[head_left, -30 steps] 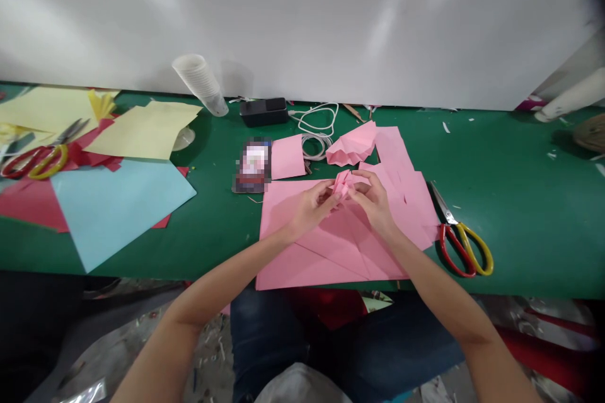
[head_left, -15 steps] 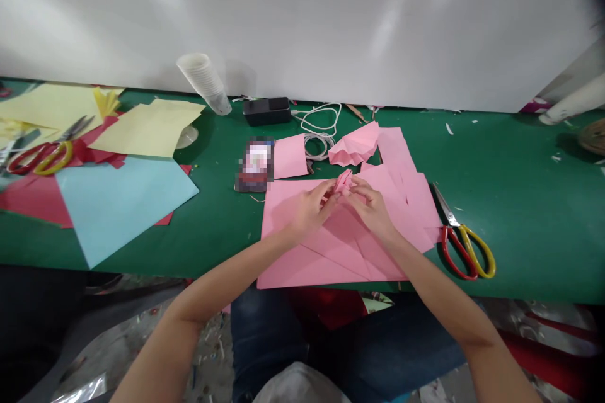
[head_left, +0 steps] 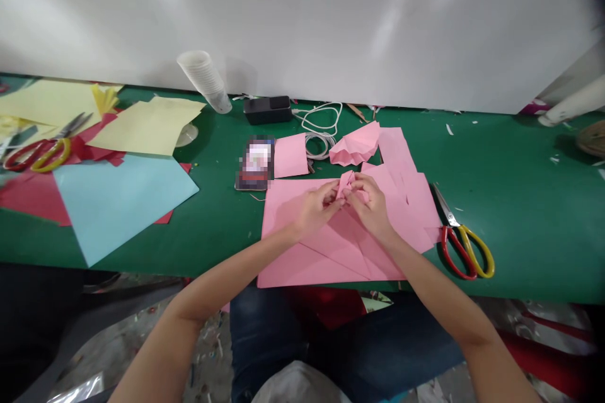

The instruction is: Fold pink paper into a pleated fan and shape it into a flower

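Observation:
A small folded pink paper piece (head_left: 345, 181) is pinched between both hands above large pink sheets (head_left: 302, 252) on the green table (head_left: 520, 201). My left hand (head_left: 316, 208) grips its left side with curled fingers. My right hand (head_left: 371, 201) closes on its right side, fingertips meeting the left hand's. A finished pleated pink paper shape (head_left: 354, 145) lies just behind the hands.
Red-and-yellow scissors (head_left: 466, 245) lie right of the pink sheets. A phone (head_left: 255, 164), white cable (head_left: 321, 129), black box (head_left: 267, 109) and stacked cups (head_left: 205, 79) sit behind. Blue (head_left: 118, 198), yellow (head_left: 146, 129) and red paper with other scissors (head_left: 40, 151) cover the left side.
Both hands have stayed over the pink sheets, working the small folded piece; the fingers have shifted slightly and closed tighter on it.

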Action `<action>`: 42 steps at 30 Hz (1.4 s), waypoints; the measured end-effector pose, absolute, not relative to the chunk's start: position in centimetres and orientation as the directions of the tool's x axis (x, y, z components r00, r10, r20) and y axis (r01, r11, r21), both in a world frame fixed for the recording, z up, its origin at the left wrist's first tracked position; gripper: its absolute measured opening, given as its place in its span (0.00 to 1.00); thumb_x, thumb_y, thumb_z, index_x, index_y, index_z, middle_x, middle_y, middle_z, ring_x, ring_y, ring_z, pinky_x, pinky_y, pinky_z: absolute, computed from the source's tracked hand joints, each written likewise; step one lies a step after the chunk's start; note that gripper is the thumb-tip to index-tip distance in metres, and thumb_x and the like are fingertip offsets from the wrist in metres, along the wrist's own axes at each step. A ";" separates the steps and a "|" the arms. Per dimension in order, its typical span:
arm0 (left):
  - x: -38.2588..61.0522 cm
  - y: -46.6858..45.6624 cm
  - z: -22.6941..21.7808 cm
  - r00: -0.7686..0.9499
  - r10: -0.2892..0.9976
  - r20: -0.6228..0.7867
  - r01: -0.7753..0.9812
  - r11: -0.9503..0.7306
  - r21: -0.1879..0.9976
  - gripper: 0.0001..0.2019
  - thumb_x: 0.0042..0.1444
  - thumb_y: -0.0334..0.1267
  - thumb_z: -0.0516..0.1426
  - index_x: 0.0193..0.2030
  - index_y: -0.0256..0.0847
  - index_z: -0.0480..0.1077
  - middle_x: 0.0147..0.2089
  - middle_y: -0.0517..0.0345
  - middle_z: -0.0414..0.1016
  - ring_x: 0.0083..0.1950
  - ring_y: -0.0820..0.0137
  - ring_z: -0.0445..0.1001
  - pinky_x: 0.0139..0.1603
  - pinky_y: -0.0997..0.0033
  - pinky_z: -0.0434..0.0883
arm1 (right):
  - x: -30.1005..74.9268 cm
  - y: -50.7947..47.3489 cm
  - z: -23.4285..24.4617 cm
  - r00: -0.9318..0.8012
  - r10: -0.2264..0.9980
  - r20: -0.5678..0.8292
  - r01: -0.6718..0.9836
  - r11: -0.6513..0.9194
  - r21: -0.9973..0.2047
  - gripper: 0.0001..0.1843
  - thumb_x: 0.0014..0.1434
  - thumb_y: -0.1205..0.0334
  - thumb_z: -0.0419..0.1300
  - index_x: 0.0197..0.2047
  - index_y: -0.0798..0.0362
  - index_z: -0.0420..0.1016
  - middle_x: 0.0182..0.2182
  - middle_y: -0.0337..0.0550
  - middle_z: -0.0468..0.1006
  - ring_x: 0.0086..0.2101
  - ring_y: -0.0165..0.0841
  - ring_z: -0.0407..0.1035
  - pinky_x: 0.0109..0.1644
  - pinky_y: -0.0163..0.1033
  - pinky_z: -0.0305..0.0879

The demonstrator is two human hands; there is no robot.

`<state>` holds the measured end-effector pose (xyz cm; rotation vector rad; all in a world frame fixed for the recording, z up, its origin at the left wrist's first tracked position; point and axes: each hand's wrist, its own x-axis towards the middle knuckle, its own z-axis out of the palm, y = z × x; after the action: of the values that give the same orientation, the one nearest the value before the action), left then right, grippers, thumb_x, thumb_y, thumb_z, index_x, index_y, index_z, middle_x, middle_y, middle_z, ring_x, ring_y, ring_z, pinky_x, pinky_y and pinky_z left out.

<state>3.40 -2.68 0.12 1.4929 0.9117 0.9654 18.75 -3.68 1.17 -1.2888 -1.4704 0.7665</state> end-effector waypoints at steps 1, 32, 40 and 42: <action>3.5 -2.7 0.1 0.378 0.922 0.078 0.005 -0.086 0.996 0.19 0.56 0.37 0.56 0.54 0.37 0.65 0.29 0.60 0.72 0.29 0.76 0.70 0.33 0.75 0.70 | 18.7 -3.7 1.2 0.060 0.968 0.246 0.314 0.215 -0.925 0.07 0.54 0.56 0.61 0.32 0.50 0.72 0.37 0.42 0.75 0.39 0.35 0.71 0.46 0.44 0.67; 3.3 -3.2 0.2 0.507 0.851 0.138 -0.142 -0.076 0.987 0.09 0.55 0.37 0.57 0.32 0.41 0.58 0.29 0.64 0.65 0.30 0.76 0.73 0.36 0.69 0.74 | 18.9 -3.9 2.3 0.097 0.992 0.078 0.134 0.065 -0.989 0.28 0.46 0.58 0.68 0.51 0.46 0.67 0.17 0.25 0.53 0.18 0.25 0.51 0.22 0.34 0.52; 2.9 -3.3 0.9 0.604 0.775 0.188 0.028 -0.257 0.966 0.05 0.54 0.30 0.53 0.32 0.38 0.71 0.33 0.54 0.76 0.34 0.71 0.75 0.36 0.70 0.73 | 21.2 -2.0 0.9 0.345 0.938 0.022 -0.131 0.071 -0.989 0.15 0.55 0.53 0.59 0.46 0.44 0.69 0.18 0.28 0.64 0.21 0.26 0.61 0.28 0.33 0.59; 2.4 -2.9 1.0 0.492 0.813 0.311 0.092 -0.403 0.910 0.09 0.55 0.30 0.51 0.29 0.39 0.72 0.37 0.51 0.78 0.41 0.68 0.77 0.43 0.63 0.73 | 21.4 -1.7 0.8 0.351 0.936 -0.004 -0.142 0.049 -0.989 0.17 0.55 0.49 0.59 0.46 0.45 0.68 0.21 0.30 0.68 0.23 0.26 0.64 0.29 0.33 0.61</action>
<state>2.37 -2.87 0.96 1.8192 0.7594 0.9870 21.41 -1.71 0.80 -1.2329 -0.8501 0.9950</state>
